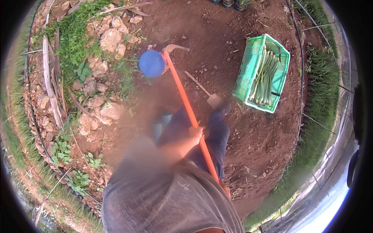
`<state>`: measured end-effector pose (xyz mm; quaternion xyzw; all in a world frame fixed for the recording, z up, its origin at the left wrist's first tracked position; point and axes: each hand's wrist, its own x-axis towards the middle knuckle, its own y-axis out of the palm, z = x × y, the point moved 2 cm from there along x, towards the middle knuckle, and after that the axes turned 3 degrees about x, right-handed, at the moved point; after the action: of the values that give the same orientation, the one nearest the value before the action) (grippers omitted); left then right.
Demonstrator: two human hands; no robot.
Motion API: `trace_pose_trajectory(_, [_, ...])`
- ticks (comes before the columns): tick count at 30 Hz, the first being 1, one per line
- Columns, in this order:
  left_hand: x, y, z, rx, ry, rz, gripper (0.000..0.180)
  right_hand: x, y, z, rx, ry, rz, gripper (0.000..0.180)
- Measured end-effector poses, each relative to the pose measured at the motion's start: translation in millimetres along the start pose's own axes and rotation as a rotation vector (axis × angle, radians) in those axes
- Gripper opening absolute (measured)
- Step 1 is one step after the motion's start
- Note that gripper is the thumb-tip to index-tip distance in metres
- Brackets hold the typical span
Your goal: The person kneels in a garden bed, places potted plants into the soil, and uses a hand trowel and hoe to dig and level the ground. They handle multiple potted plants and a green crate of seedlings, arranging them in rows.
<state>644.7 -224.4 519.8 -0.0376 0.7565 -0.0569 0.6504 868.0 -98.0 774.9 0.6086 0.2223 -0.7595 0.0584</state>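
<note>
Bare brown soil point(241, 128) under my feet: green crate point(248, 66) at two o'clock, small hoe point(206, 93) beside it, rocks point(110, 39) at eleven.

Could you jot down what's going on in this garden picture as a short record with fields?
Setting: bare brown soil with stones and weeds at the left
Left hand: left hand grips the orange handle of a hoe
Right hand: right hand low on the same handle, mostly hidden
Blue round object: beside the hoe head
Green crate: holds long green stalks
Small trowel: lying on the soil
</note>
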Motion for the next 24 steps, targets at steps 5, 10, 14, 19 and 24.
trace_pose_trajectory(5, [-19,16,-6,-0.023,0.215,0.059,0.019,-13,-3,10,0.104,0.063,-0.038,0.036])
trace_pose_trajectory(10, [49,37,-132,-0.121,0.241,0.199,0.020,60,-24,110,0.242,-0.358,-0.167,0.038])
trace_pose_trajectory(14, [110,48,-231,0.200,0.443,0.058,0.014,125,-26,176,0.323,-0.201,-0.052,0.044])
trace_pose_trajectory(19, [89,57,-147,0.157,0.374,0.022,0.010,88,-14,121,0.163,-0.142,-0.115,0.042])
trace_pose_trajectory(24, [27,60,-64,0.166,0.249,0.011,0.018,29,6,46,0.189,0.007,-0.064,0.043])
